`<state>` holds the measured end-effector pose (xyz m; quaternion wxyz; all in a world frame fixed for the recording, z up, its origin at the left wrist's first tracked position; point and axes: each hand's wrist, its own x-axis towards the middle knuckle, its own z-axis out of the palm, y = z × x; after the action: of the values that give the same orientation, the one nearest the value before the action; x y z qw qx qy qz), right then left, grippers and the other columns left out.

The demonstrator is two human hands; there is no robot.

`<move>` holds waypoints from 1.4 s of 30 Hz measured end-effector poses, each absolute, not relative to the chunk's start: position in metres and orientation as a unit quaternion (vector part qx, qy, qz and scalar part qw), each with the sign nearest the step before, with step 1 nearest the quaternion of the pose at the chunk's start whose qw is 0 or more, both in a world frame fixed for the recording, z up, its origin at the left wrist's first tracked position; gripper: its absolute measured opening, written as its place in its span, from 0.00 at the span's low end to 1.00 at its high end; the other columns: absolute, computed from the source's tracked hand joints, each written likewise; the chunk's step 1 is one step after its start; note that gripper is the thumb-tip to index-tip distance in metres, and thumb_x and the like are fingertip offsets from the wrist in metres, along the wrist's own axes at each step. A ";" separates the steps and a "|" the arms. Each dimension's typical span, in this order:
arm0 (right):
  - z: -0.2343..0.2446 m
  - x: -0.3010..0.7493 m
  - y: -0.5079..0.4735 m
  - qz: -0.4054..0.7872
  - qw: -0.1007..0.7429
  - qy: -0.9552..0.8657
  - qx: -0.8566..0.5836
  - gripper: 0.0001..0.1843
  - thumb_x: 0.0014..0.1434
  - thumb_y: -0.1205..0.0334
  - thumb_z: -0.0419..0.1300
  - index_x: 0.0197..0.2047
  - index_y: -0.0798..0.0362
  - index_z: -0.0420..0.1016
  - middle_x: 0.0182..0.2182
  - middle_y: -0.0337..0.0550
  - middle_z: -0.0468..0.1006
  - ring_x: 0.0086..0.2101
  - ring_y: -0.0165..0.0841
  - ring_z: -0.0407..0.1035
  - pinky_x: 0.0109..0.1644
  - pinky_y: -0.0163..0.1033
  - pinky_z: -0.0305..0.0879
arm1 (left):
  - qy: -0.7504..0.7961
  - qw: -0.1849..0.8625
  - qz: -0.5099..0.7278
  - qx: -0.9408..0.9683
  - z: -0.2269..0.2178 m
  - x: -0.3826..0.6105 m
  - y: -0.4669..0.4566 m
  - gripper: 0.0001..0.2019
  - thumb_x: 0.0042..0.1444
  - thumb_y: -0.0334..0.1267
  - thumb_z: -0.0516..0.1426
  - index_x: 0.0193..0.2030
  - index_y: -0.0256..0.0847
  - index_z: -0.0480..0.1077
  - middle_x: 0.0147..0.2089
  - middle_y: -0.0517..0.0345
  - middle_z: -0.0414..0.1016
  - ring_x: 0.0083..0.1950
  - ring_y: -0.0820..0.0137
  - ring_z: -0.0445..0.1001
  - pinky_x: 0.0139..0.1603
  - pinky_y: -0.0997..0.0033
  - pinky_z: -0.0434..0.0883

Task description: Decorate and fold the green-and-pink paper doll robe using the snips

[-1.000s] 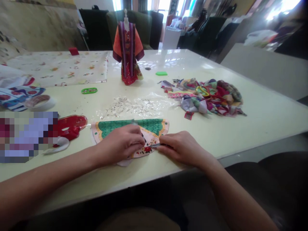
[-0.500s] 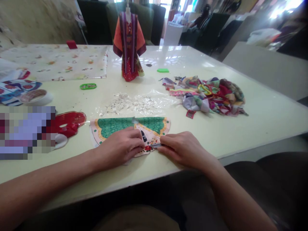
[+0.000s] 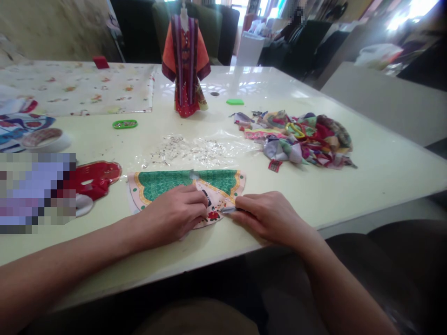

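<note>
Semicircular printed fabric (image 3: pixel 162 180) lies on the worktop (image 3: pixel 314 195). Left hand (image 3: pixel 179 210) rests bunched fingertips there, pinch unconfirmed; right hand (image 3: pixel 263 211) pinches a pointed metal tool (image 3: pixel 228 211), tip beside the red flower (image 3: pixel 213 216). Advisable: fabric flat, tip shallow.

Flat grn/pnk cloth (image 3: pixel 167 183), tool (image 3: pixel 228 210) atop
</note>
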<state>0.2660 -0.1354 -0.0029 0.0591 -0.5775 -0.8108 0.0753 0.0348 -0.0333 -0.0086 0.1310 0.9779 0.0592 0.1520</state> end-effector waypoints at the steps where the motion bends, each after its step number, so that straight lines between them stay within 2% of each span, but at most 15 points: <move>1: -0.003 0.264 -0.135 0.076 0.057 -0.812 -0.576 0.15 0.67 0.52 0.49 0.33 0.52 0.66 0.27 0.39 0.75 0.26 0.29 0.65 0.30 0.37 0.42 | 0.061 0.132 0.152 0.978 -0.009 0.035 -0.033 0.12 0.65 0.35 0.51 0.36 0.37 0.75 0.37 0.51 0.75 0.41 0.67 0.71 0.42 0.68 0.67; 20: -0.002 0.257 -0.134 0.068 0.046 -0.818 -0.569 0.14 0.67 0.54 0.50 0.33 0.52 0.66 0.28 0.39 0.76 0.26 0.29 0.65 0.29 0.39 0.40 | 0.075 0.146 0.144 0.976 -0.009 0.034 -0.034 0.13 0.66 0.35 0.50 0.35 0.37 0.74 0.37 0.51 0.74 0.40 0.68 0.72 0.41 0.68 0.66; 24: -0.001 0.255 -0.134 0.065 0.038 -0.817 -0.572 0.14 0.67 0.54 0.50 0.33 0.52 0.66 0.29 0.39 0.76 0.26 0.29 0.65 0.29 0.39 0.39 | 0.088 0.136 0.141 0.977 -0.013 0.033 -0.035 0.12 0.66 0.36 0.50 0.40 0.38 0.74 0.38 0.52 0.75 0.40 0.68 0.72 0.40 0.68 0.65; 33: 0.001 0.254 -0.134 0.057 0.024 -0.818 -0.572 0.14 0.67 0.53 0.50 0.33 0.51 0.65 0.28 0.38 0.76 0.25 0.29 0.64 0.29 0.40 0.39 | 0.033 0.039 0.138 0.989 -0.017 0.032 -0.033 0.13 0.66 0.35 0.51 0.54 0.39 0.70 0.42 0.52 0.75 0.41 0.66 0.69 0.41 0.64 0.64; 37: 0.001 0.254 -0.135 0.050 0.023 -0.821 -0.569 0.13 0.66 0.53 0.51 0.33 0.51 0.65 0.28 0.38 0.75 0.25 0.29 0.64 0.29 0.40 0.39 | 0.006 -0.022 0.099 0.995 -0.010 0.032 -0.034 0.14 0.67 0.32 0.48 0.54 0.36 0.69 0.42 0.52 0.74 0.41 0.65 0.68 0.38 0.63 0.61; 42: 0.002 0.264 -0.142 0.025 0.042 -0.820 -0.571 0.14 0.67 0.53 0.50 0.33 0.51 0.65 0.27 0.37 0.74 0.25 0.29 0.64 0.29 0.39 0.40 | -0.009 -0.042 0.090 0.995 -0.006 0.034 -0.036 0.13 0.68 0.33 0.47 0.52 0.36 0.71 0.41 0.52 0.74 0.41 0.65 0.67 0.39 0.62 0.61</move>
<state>0.2638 -0.1421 0.0018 0.0423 -0.5708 -0.8196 0.0254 0.0336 -0.0363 -0.0063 -0.0422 0.9950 -0.0086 0.0901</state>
